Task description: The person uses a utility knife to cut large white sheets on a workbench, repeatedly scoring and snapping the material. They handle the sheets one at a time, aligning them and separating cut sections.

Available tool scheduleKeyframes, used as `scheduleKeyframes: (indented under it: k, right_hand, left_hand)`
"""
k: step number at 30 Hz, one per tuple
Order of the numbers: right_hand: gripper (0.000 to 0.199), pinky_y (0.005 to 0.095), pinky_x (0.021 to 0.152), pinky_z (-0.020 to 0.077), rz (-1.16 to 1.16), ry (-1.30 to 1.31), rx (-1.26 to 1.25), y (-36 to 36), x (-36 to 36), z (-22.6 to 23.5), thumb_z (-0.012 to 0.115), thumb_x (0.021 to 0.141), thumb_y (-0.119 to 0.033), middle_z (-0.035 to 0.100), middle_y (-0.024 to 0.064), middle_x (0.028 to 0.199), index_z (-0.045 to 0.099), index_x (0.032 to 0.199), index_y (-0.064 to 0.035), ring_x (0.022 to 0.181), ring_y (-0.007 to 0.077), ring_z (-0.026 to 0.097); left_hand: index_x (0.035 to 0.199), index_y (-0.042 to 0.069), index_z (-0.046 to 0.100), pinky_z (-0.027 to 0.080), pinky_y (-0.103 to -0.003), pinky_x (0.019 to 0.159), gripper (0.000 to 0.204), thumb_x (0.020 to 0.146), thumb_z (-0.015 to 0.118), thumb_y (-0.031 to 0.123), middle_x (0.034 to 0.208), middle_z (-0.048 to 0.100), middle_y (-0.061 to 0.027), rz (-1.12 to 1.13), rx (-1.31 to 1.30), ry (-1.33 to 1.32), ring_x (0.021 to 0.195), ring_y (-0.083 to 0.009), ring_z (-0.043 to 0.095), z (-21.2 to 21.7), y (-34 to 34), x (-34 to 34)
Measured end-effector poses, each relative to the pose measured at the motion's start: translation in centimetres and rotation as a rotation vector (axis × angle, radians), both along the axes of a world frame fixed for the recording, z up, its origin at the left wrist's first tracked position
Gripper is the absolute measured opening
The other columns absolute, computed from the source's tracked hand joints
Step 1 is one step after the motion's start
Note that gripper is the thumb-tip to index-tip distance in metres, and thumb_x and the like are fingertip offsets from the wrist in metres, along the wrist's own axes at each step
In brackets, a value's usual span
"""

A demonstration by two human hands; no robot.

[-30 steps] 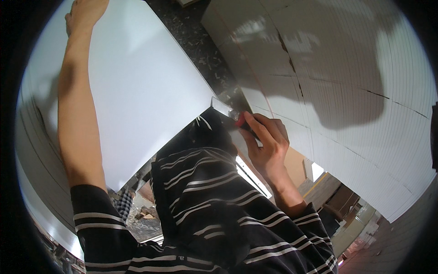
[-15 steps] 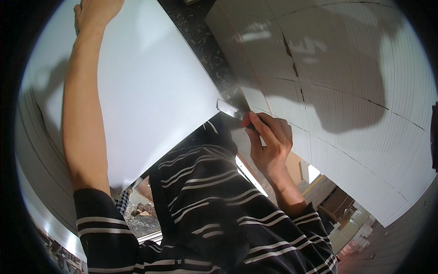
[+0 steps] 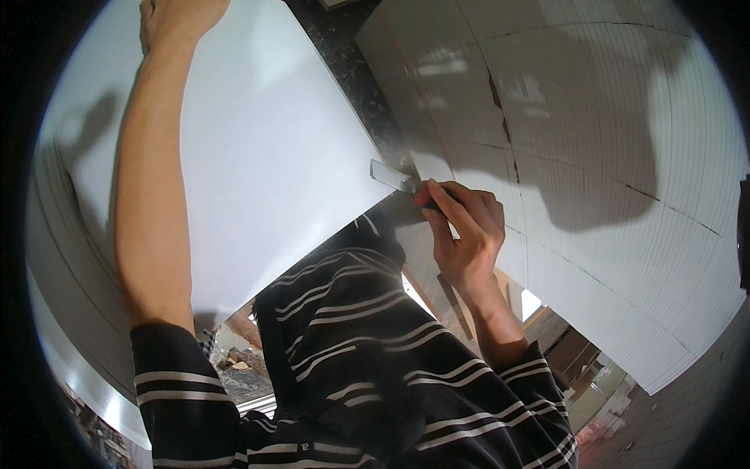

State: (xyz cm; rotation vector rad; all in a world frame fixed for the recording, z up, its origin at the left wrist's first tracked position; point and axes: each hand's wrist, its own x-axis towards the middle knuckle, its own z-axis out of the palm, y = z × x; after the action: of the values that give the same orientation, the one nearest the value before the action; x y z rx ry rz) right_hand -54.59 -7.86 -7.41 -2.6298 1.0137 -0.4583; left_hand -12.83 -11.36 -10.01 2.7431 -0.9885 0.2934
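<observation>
A large white panel fills the upper left, one corner pointing toward my right hand. My left hand lies on its far part, cut off by the upper edge of the picture, so most of its fingers are hidden. My right hand is closed in a pinch on the red handle of a flat-bladed scraper. The wide metal blade lies across the panel's near right corner, seemingly touching it. My right fingers stay just off the panel.
At the right stands a big stack of pale sheets with dark gaps between some layers. Dark floor with scraps shows between panel and stack. Curved layered edges run along the far left. Brown boards lie beyond my right forearm.
The panel and my left arm have shifted slightly to the right. My right hand stays almost in place, and the blade now overlaps more of the panel's corner.
</observation>
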Motion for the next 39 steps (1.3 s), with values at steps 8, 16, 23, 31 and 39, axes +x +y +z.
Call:
scheduleKeyframes:
  k: [8,16,23,31,39]
  right_hand:
    - [0.042,0.0372,0.083,0.0480,0.012,-0.025,0.018,-0.4,-0.9,-0.2,0.084,0.075,-0.007,0.075,0.0052,0.107,0.078,0.116,-0.0125,0.089,0.0237,0.066]
    - [0.042,0.0376,0.084,0.0479,0.012,-0.009,0.001,-0.5,-0.3,-0.5,0.084,0.075,-0.008,0.075,0.0056,0.109,0.079,0.116,-0.0123,0.091,0.0239,0.066]
    - [0.035,0.0386,0.084,0.0511,0.042,0.002,-0.030,-1.7,1.6,-0.4,0.082,0.079,-0.003,0.076,0.0091,0.107,0.079,0.113,-0.0091,0.093,0.0257,0.066]
    - [0.040,0.0376,0.082,0.0473,0.103,-0.046,-0.071,-3.9,4.7,-1.1,0.083,0.077,-0.007,0.075,0.0071,0.107,0.079,0.117,-0.0123,0.092,0.0240,0.066]
    - [0.033,0.0375,0.080,0.0463,0.129,-0.086,-0.080,-5.8,7.8,-1.7,0.081,0.084,-0.013,0.075,0.0077,0.104,0.079,0.117,-0.0128,0.090,0.0243,0.066]
  left_hand:
    - [0.154,0.016,0.050,0.022,-0.052,0.127,0.053,0.105,0.048,0.038,0.162,0.038,-0.0235,0.010,-0.021,0.028,0.152,-0.0410,0.032,0.4,-0.3,-0.2]
    - [0.156,0.016,0.047,0.020,-0.051,0.128,0.053,0.107,0.045,0.036,0.164,0.035,-0.0235,0.030,0.012,0.042,0.153,-0.0399,0.030,1.0,-0.4,-1.0]
    - [0.156,0.016,0.046,0.019,-0.049,0.129,0.053,0.108,0.043,0.037,0.165,0.033,-0.0224,0.026,0.023,0.073,0.155,-0.0379,0.028,1.4,-0.5,-1.6]
    - [0.153,0.014,0.050,0.023,-0.049,0.127,0.055,0.103,0.049,0.036,0.162,0.039,-0.0226,0.007,-0.020,0.071,0.152,-0.0377,0.034,1.1,-0.3,-0.8]
    - [0.141,0.007,0.059,0.042,-0.049,0.115,0.046,0.101,0.053,0.029,0.142,0.061,-0.0242,-0.018,-0.214,-0.041,0.133,-0.0393,0.056,1.1,-0.1,0.0]
